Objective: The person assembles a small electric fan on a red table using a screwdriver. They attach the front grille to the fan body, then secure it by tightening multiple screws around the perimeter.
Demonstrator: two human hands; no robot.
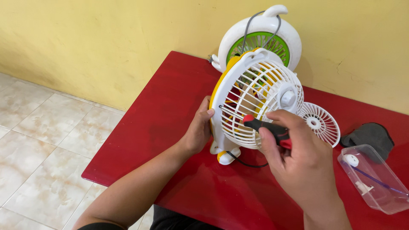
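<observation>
Head view, fan: a small white and yellow fan (255,102) is stood upright near the middle of the red table (170,106), its white front grille turned toward the camera, so the grille is open to the tool.
Left hand: the left hand (199,127) is laid against the fan's left rim, apparently to steady it; the fingers are curled round the edge and pressed together, the thumb resting on the front.
Right hand: the right hand (298,162) is raised in front of the grille, wrist bent; the fingers are closed round a screwdriver (268,129) with a red and black handle, its tip aimed left at the grille.
Behind: a second fan, white and green (260,40), is stood against the yellow wall.
Right side: a loose round grille (320,123), a dark cloth (370,136) and a clear plastic box (375,179) are lying well apart from the hands.
</observation>
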